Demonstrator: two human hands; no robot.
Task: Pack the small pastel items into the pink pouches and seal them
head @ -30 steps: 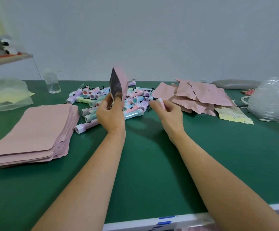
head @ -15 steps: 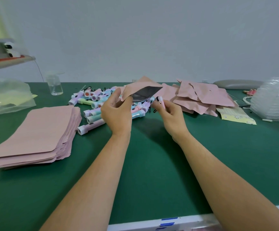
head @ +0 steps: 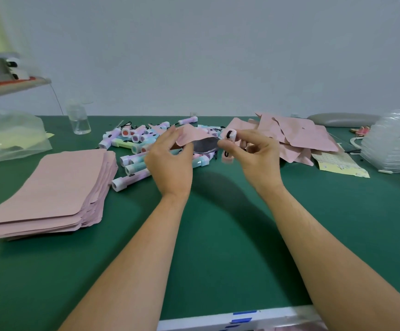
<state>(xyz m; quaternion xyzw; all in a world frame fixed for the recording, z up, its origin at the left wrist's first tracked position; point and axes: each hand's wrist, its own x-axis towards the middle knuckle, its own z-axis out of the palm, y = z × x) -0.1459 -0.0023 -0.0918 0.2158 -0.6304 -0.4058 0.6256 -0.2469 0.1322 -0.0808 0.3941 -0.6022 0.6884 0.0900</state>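
Above the green table mat, the left hand pinches the edge of a thin matte pink pouch, its mouth bowed open on a silvery grey lining, while the right hand pinches a small pink plastic cylinder with a black cord just beside that mouth. Behind lies a jumble of smooth pastel tubes, flanked by a flat pouch stack left and a crumpled pouch heap right.

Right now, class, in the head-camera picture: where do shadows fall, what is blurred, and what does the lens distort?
Head view: soft, even light; a faint shadow lies on the green mat near the middle. Head view: the small pink item pinched by the right hand smears with motion blur. Head view: wide-angle stretch slants the shelf at the left edge.
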